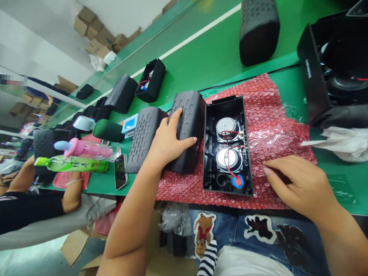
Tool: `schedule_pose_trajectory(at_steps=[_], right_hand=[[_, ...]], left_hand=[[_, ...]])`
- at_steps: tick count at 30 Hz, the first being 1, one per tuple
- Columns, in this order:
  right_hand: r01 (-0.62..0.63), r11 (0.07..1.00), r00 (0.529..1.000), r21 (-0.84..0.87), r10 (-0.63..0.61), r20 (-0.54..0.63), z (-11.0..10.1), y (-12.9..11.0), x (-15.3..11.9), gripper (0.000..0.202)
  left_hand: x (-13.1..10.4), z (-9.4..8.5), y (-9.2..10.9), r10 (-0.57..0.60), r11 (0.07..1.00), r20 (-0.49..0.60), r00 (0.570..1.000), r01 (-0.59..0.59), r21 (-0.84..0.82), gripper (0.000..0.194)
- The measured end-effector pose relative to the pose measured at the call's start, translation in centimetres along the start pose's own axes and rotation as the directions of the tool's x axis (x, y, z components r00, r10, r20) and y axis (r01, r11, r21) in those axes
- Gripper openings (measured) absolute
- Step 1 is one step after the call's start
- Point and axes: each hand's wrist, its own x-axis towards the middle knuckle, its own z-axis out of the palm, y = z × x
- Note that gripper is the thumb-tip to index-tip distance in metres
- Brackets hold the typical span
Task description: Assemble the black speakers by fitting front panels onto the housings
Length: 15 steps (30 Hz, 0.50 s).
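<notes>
My left hand (168,143) lies over a black speaker cover with raised oval patterns (187,155), thumb on its face and fingers along its left side. A second black patterned cover (143,136) stands just left of it. To the right lies an open black speaker case (212,175) with its inside facing up. It holds two round speaker drivers (227,127), red wires and a blue-and-red round part (238,181). My right hand (298,186) is over red bubble wrap (264,140), right of the case, thumb and forefinger slightly apart with nothing visible between them.
A larger open black box (315,76) and white cloth (354,142) are at right. Another black speaker (260,31) stands on the green conveyor (207,50). Left are a phone (121,173), a green bottle (75,165), a pink bottle (89,149) and a co-worker's arms (72,195).
</notes>
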Motion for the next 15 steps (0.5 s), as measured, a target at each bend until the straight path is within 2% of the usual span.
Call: schedule_pose_trajectory(at_steps=[9, 15], right_hand=[[-0.012, 1.000, 1.000, -0.013, 0.012, 0.021, -0.01, -0.04, 0.10, 0.011], [0.001, 1.000, 1.000, -0.018, -0.001, 0.016, 0.01, -0.08, 0.11, 0.011]], left_hand=[[0.09, -0.36, -0.25, 0.035, 0.999, 0.015, 0.999, -0.036, 0.029, 0.089], [-0.29, -0.18, 0.41, -0.013, 0.995, 0.026, 1.000, 0.010, 0.100, 0.090]])
